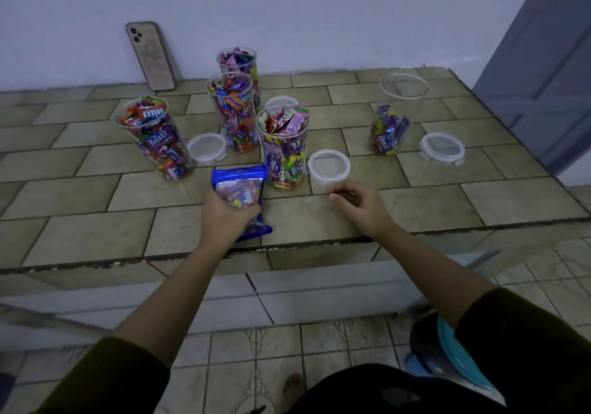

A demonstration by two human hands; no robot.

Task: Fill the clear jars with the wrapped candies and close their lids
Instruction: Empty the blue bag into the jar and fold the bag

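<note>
Blue plastic crinkles under the left hand [224, 213], which grips a candy bag [239, 194] standing on the tiled ledge [96, 221], its clear window showing wrapped sweets. Beside it, the right hand [358, 204] rests on the tiles with fingers curled loosely and thumb extended, holding nothing that can be made out, just short of a white-rimmed lid [328, 167] lying flat. Right behind the bag stands a clear jar [283, 148] heaped past its rim with pink and green wrappers. Further left, a tilted-looking jar of Relaxa candies [153, 135] is full, with another lid [206, 147] beside it. Two more full jars [235, 111] [238, 61] stand in a row toward the wall, and a lid [280, 102] is partly hidden behind the near jar. Off to the right, a tall jar [395, 116] holds candies only in its lower part, with a lid [442, 148] beside it. A phone [150, 57] leans against the wall. Every jar is open.
</note>
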